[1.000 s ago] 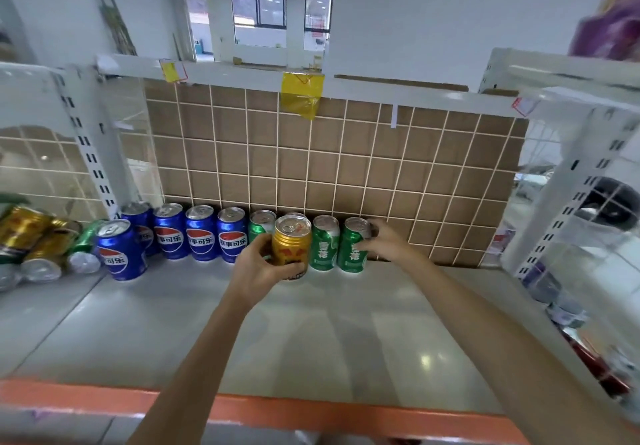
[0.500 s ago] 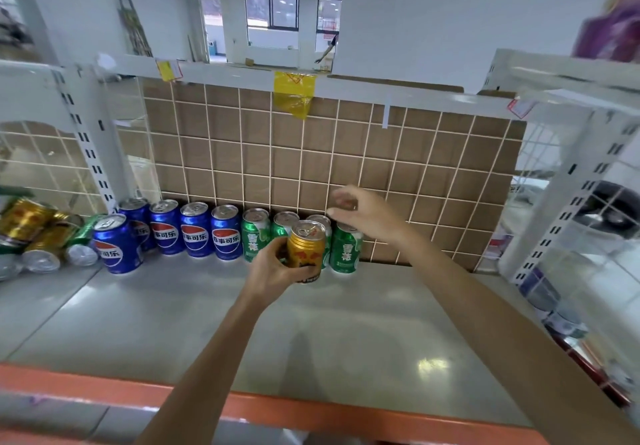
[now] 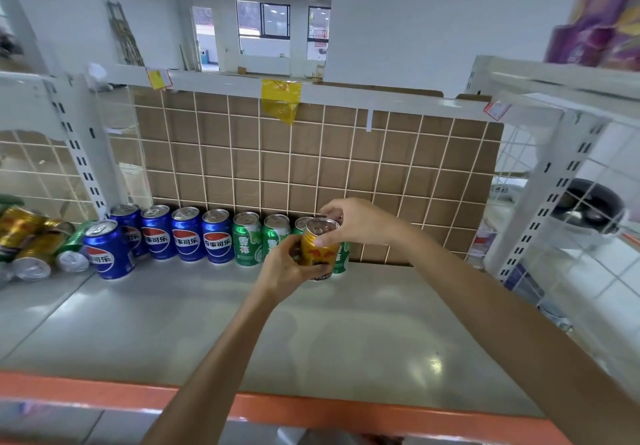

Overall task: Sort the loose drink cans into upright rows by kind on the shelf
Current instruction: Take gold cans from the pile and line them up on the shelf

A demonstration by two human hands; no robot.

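Observation:
A gold can [image 3: 318, 249] with a red emblem is held upright above the grey shelf [image 3: 214, 323], in front of the green cans. My left hand [image 3: 289, 266] grips its side from the left. My right hand [image 3: 356, 221] pinches its top rim, thumb on the near side. Along the back stand several blue cola cans [image 3: 188, 233] and then green cans [image 3: 246, 238]; the rightmost green can [image 3: 341, 257] is mostly hidden behind the gold one. One more blue can [image 3: 108, 249] stands further forward on the left.
Several gold cans [image 3: 24, 237] and a green can [image 3: 74, 247] lie on their sides at the far left. A brown board behind a wire grid [image 3: 311, 167] backs the shelf. An orange strip [image 3: 311, 410] edges the shelf front. White uprights stand at both sides.
My right hand left the rightmost green can, lifted, and came over to pinch the gold can's top. My left hand carried the gold can a little to the right.

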